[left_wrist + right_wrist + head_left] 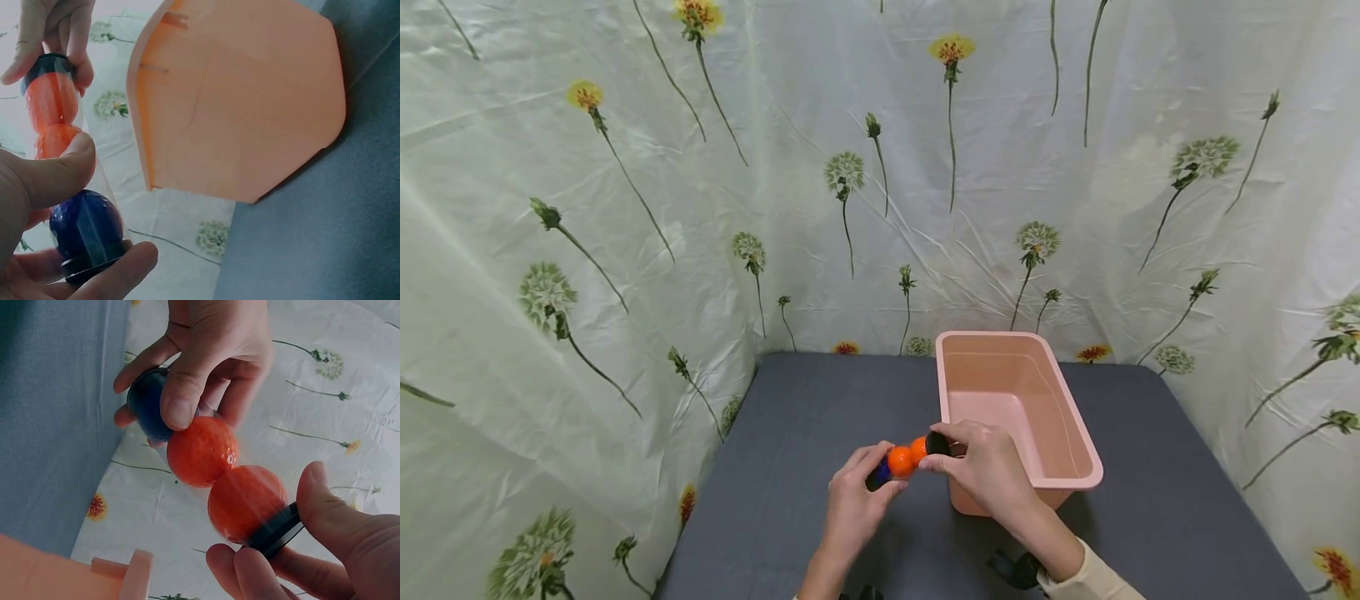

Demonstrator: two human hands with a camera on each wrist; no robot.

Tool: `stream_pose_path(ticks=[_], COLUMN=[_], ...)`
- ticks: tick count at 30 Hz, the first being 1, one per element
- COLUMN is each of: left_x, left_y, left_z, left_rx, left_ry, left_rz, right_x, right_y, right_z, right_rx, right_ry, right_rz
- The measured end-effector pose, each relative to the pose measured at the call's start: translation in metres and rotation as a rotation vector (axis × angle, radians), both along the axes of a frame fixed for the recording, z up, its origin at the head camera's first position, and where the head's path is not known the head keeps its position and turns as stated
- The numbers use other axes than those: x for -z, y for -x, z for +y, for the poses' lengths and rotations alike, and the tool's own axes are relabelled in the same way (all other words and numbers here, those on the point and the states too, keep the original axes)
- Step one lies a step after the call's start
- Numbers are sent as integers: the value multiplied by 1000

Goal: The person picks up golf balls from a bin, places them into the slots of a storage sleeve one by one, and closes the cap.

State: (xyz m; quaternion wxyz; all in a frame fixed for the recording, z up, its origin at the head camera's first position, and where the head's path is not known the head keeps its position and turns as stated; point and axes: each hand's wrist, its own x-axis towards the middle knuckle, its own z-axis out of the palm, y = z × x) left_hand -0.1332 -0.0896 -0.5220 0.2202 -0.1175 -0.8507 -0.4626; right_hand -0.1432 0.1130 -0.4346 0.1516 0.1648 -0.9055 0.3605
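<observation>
Both hands hold a clear tube [910,455] with balls inside, level with the near end of the pink bin. Two orange balls [201,451] sit side by side, with a dark blue ball [87,224] at the left end. My left hand [854,498] grips the blue end, its thumb pressed along the tube and its fingers around the far side. My right hand [992,468] pinches the black cap [276,530] at the other end between thumb and fingers. Another black cap [94,265] closes the blue end.
A pink plastic bin [1078,433] stands on the grey-covered table [820,400], just beyond and right of the hands. A white curtain [805,208] printed with dandelions surrounds the table's back and sides. A black strap [1017,570] shows by the right wrist.
</observation>
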Motion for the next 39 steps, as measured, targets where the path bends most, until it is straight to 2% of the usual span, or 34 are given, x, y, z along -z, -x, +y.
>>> stream_pose_path(ticks=[7, 13, 19, 24, 27, 30, 39], left_x=[4, 7, 10, 7, 7, 8, 21], left_y=[0, -1, 0, 1, 4, 8, 21], left_z=[5, 6, 1, -2, -2, -1, -4], left_rx=[-39, -53, -47, -40, -32, -17, 7], left_ry=[54, 39, 56, 92, 58, 2, -92], left_rz=[29, 24, -54, -57, -93, -147, -298], right_x=[2, 4, 6, 6, 5, 3, 1], right_y=[0, 2, 5, 3, 3, 2, 0], right_z=[-2, -3, -4, -3, -2, 2, 26], right_rx=[52, 55, -10, -142, -214, -235, -180], right_ry=[4, 5, 46, 97, 127, 120, -2], right_rz=[-36, -48, -74, -82, -99, -91, 25])
